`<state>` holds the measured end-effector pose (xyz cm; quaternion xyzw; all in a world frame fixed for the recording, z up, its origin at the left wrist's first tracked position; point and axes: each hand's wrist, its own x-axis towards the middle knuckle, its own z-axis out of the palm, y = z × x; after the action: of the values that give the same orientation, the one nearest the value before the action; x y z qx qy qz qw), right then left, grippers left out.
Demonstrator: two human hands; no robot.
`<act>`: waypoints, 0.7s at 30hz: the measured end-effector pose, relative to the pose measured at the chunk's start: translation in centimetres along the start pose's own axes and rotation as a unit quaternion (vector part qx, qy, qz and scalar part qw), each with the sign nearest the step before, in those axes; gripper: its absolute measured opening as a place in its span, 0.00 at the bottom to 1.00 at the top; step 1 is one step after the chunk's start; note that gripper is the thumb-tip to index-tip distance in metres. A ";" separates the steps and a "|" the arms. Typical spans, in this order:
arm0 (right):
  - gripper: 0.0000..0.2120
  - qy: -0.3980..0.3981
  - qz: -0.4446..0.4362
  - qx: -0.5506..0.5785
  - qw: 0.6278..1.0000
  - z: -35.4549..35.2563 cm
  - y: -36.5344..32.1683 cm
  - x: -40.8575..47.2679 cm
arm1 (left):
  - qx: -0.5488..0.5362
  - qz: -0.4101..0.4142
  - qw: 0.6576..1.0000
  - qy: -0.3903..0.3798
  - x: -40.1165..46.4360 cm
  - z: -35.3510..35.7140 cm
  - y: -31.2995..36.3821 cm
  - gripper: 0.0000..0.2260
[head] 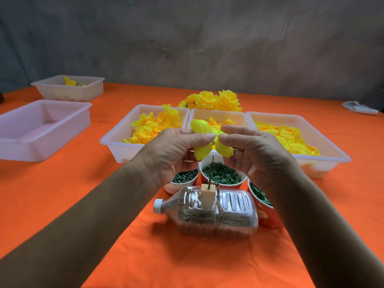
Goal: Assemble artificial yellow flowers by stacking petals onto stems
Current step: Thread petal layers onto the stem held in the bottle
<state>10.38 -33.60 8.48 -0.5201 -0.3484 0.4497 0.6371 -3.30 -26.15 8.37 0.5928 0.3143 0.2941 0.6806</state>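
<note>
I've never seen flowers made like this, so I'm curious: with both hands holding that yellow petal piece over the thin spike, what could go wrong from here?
1. The left hand and right hand hide the yellow petal piece's centre, so it may miss the thin stem.
2. That stem stands in a small block on a lying bottle; pressing down could bend it or roll the bottle.

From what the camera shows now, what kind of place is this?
Probably a small craft workbench for making artificial flowers: trays of yellow petals, cups of green parts and a pile of finished flowers lie on an orange-covered table.
</note>
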 end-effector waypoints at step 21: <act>0.20 -0.008 0.046 -0.027 0.999 -0.7 1.2 -1.0 | -0.021 -0.096 0.995 0.015 -0.2 0.6 -1.2 0.04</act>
<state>10.43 -34.74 7.18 -0.5491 -0.3414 0.4727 0.5987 -2.93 -26.87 7.25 0.5412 0.3738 0.2430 0.7130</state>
